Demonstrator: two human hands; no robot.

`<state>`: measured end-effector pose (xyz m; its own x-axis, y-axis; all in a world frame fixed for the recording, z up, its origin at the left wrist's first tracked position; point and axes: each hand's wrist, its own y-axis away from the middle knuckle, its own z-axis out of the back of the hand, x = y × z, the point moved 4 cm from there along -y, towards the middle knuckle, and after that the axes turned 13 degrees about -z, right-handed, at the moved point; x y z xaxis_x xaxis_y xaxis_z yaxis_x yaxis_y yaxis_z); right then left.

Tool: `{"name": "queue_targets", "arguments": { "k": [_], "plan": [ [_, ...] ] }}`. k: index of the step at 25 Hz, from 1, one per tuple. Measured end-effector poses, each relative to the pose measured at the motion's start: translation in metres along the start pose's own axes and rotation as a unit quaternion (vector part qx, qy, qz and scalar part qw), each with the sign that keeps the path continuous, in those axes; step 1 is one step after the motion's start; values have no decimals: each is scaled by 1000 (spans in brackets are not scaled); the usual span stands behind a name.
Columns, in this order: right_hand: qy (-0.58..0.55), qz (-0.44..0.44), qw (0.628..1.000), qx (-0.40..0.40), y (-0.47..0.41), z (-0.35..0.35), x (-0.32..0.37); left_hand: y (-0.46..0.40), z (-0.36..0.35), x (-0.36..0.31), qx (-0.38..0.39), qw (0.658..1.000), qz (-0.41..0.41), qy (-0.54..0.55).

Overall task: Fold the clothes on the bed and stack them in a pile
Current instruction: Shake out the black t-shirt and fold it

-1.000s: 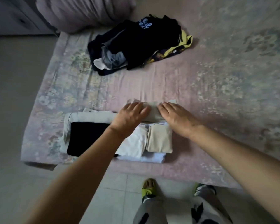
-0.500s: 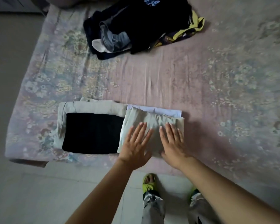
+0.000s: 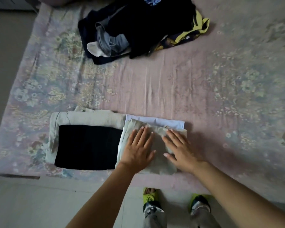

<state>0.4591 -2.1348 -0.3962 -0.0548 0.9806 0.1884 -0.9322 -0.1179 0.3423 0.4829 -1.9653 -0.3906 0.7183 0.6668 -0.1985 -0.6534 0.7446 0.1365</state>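
Observation:
A folded grey-beige garment (image 3: pixel 158 145) lies near the bed's front edge on top of a folded white one (image 3: pixel 163 121). My left hand (image 3: pixel 139 148) and my right hand (image 3: pixel 182 149) press flat on it side by side, fingers straight. Left of them sits a second stack: a folded black garment (image 3: pixel 87 147) on a folded beige one (image 3: pixel 89 117). A heap of unfolded clothes (image 3: pixel 141 25), mostly black with grey, white and yellow pieces, lies at the far side of the bed.
The bed (image 3: pixel 220 96) carries a pink floral sheet. Its left edge borders tiled floor (image 3: pixel 15 203). My feet in green slippers (image 3: pixel 150 196) stand close to the front edge. A rumpled pillow or blanket shows at the top left.
My hands folded the grey-beige garment toward me and then flattened it; they now lie a little farther up on it. The camera moved closer over the stacks.

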Motion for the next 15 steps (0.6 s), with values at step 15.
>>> {"name": "queue_targets", "arguments": {
  "k": [15],
  "plan": [
    [44, 21, 987, -155, -318, 81, -191, -318, -54, 125, -106, 974, 198, 34]
  ]
}}
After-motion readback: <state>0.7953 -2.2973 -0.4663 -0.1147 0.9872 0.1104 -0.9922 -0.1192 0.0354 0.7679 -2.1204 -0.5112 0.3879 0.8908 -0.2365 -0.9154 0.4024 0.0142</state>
